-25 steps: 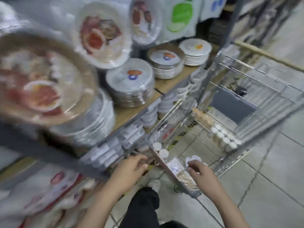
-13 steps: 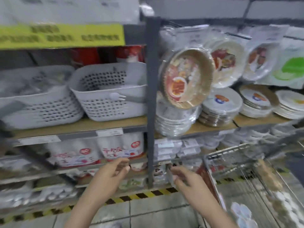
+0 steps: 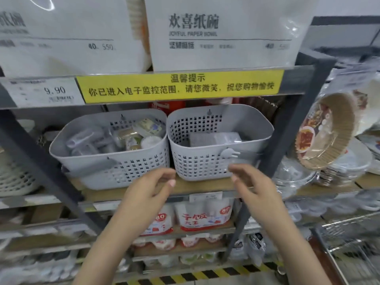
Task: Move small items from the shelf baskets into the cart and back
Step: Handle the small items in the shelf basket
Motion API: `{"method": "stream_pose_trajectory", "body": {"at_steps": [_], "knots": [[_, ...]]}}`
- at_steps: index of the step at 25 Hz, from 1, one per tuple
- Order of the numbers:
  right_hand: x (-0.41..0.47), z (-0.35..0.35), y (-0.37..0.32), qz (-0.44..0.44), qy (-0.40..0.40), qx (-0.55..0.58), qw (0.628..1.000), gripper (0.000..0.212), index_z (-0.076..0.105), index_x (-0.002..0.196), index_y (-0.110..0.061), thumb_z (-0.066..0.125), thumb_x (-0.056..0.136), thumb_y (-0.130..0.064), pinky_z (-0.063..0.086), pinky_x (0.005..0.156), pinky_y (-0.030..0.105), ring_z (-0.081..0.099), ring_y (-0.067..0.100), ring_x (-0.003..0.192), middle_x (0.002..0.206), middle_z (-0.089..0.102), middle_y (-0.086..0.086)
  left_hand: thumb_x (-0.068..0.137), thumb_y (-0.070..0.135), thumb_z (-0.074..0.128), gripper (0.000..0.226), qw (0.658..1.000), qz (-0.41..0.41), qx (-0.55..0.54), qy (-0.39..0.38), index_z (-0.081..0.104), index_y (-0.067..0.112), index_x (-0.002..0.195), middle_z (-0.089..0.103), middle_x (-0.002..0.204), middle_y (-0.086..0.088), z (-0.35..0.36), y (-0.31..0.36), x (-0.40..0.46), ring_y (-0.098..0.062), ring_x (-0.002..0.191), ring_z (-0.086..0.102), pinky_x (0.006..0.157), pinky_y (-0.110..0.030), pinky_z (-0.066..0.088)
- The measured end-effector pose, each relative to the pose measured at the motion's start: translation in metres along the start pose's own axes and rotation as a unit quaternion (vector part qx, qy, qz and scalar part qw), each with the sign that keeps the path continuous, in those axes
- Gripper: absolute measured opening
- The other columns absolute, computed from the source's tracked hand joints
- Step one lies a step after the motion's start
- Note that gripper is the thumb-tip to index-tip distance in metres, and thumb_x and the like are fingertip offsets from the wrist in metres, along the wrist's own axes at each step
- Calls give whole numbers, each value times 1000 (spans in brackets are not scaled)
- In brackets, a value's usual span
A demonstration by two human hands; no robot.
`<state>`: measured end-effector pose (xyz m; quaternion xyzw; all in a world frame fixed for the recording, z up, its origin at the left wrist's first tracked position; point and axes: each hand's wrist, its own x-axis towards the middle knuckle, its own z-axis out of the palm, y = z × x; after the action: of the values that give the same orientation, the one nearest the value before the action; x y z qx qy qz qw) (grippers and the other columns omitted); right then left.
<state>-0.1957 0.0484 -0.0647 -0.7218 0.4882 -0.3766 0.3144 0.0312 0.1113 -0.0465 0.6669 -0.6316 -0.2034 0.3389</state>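
Below the yellow notice strip, two grey perforated plastic baskets stand side by side and touching on the wooden shelf board. Left basket, down and left of the strip, holds a loose heap of small packaged items: clear-wrapped bundles, a pale printed packet and a round white tub, each too blurred to name more closely. Right basket, directly under the strip, shows only one flat grey-white pack lying low against its back wall. Both hands hover just in front of the baskets' lower walls, touching nothing: the left hand and the right hand each have fingers loosely curled and held apart, with nothing between them. Judged by their film wrapping and small bulk, the items should be light and somewhat slippery; the wrapped bundles will likely yield under pressure, while the tub should be stiff, so a pinch across the body of a single pack, taken from above through the basket's open top, seems the safest hold. Basket walls look thin but stiff, and the rolled rim would serve as a steadying point. Far below and to the right of the strip, the wire shopping cart shows at the frame edge.
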Motion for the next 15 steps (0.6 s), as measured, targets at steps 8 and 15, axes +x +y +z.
{"method": "stream_pose_trajectory", "body": {"at_steps": [8, 15], "knots": [[72, -3, 13, -65, 146, -215, 964, 21, 64, 103, -4, 47, 91, -6, 33, 82, 22, 52, 23, 96, 100, 61, 8, 99, 35, 38, 32, 963, 163, 216, 1, 59, 21, 118, 64, 116, 2, 20, 16, 99, -20, 106, 58, 90, -31, 40], [81, -13, 30, -131, 117, -300, 938, 29, 66, 85, -6, 40, 89, -18, 34, 97, 30, 55, 23, 75, 75, 61, 3, 92, 42, 36, 40, 936, 244, 248, 57, 49, 28, 57, 37, 49, 14, 27, 3, 108, -8, 46, 46, 64, -25, 38]]}}
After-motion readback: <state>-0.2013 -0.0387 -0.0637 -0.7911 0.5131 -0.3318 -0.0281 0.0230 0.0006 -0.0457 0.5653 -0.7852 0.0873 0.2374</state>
